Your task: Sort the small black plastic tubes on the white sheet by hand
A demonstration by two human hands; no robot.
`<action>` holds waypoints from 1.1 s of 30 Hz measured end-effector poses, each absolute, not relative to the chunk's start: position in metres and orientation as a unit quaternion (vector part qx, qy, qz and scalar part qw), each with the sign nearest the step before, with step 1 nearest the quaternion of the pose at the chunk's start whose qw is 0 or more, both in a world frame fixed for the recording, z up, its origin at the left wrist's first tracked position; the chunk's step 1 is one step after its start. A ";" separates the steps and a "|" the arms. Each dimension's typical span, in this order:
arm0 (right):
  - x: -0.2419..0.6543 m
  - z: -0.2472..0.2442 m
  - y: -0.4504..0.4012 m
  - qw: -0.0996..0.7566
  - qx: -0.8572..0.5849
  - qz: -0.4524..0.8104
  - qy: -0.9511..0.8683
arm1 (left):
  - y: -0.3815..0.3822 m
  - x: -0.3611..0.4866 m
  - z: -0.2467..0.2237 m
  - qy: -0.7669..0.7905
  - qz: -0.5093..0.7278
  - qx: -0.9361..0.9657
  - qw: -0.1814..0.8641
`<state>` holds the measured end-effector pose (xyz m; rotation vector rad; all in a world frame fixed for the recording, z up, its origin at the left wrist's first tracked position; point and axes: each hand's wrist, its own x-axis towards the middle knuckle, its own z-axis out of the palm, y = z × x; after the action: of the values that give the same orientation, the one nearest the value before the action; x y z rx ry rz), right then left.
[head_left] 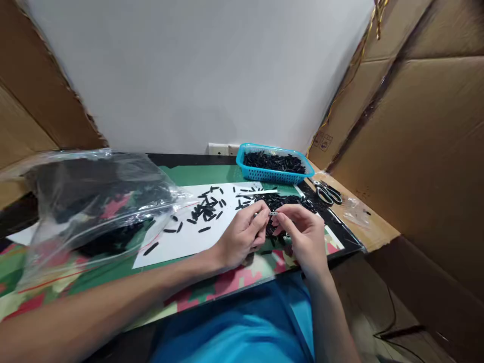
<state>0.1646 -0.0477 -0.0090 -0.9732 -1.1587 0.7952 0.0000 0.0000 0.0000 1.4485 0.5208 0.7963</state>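
Pinching one slim piece [273, 213] between my left hand [245, 229] and right hand [302, 229], both grips narrow | scattered black pieces [207, 210] left of my hands, dark heap [280, 199] beneath them, blue basket [272, 177] of more beyond | done or waiting: can't tell

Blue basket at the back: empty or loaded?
Loaded. Black pieces lie across the inside of the blue basket, visible over its front rim. How deep they go: cannot tell.
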 end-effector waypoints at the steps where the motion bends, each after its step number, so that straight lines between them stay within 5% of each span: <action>1: 0.165 -0.009 -0.048 0.653 -0.431 0.350 -0.515 | 0.000 0.000 0.000 0.230 0.351 0.634 0.649; 13: 0.161 -0.012 -0.048 0.641 -0.435 0.322 -0.544 | 0.001 0.001 -0.002 0.230 0.365 0.625 0.651; 21: 0.181 0.052 0.032 0.714 -0.409 0.120 -0.556 | -0.001 0.000 -0.004 0.225 0.361 0.623 0.656; 26: 0.185 0.068 0.093 0.599 -0.503 0.146 -0.606 | -0.003 -0.001 -0.004 0.231 0.370 0.613 0.659; 33: 0.189 0.029 0.013 0.565 -0.484 0.214 -0.633 | -0.001 0.001 -0.002 0.231 0.379 0.571 0.690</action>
<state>0.1893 0.0125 0.0294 -1.1398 -1.4896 0.5024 0.0009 -0.0010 -0.0017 1.2778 0.5175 0.8473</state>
